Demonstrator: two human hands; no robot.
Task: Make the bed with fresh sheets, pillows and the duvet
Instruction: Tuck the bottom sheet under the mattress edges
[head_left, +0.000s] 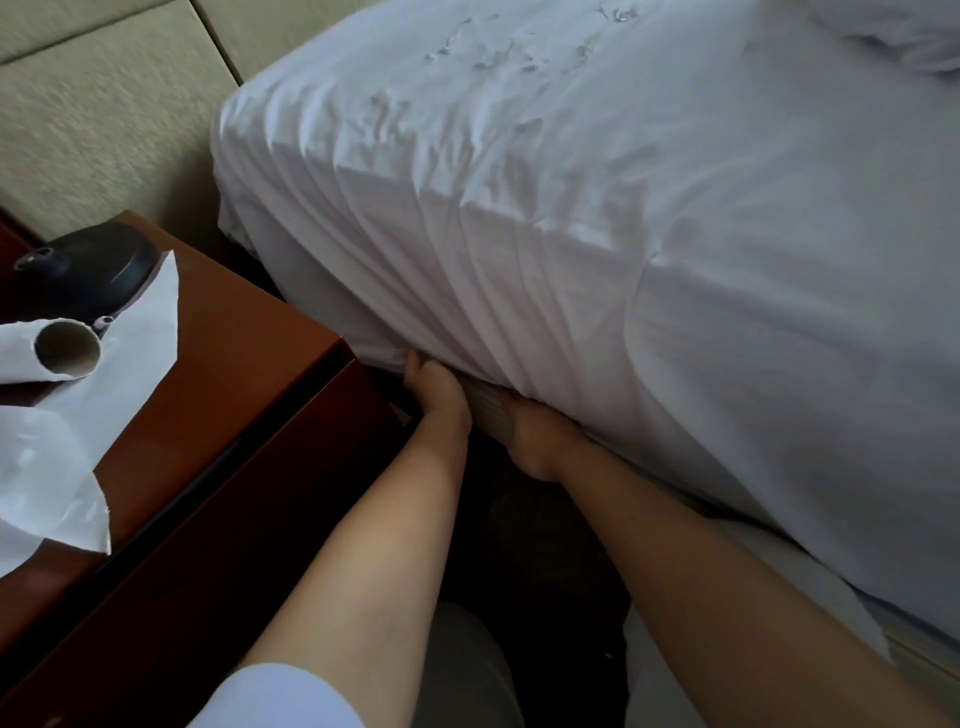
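Note:
A white sheet (571, 234) covers the mattress and hangs in pleats down its near side by the head corner. My left hand (439, 395) is at the bottom edge of the sheet, fingers curled under the mattress edge and partly hidden. My right hand (530, 431) lies just to its right, its fingers pushed up under the sheet between mattress and bed base (488, 410), so they are out of sight. A crumpled white pillow or duvet corner (904, 36) shows at the top right.
A red-brown nightstand (218, 405) stands close on the left, leaving a narrow dark gap to the bed. On it lie a black lamp base (98, 270), a paper roll (67, 348) and loose white paper. A padded beige headboard (104, 130) is behind.

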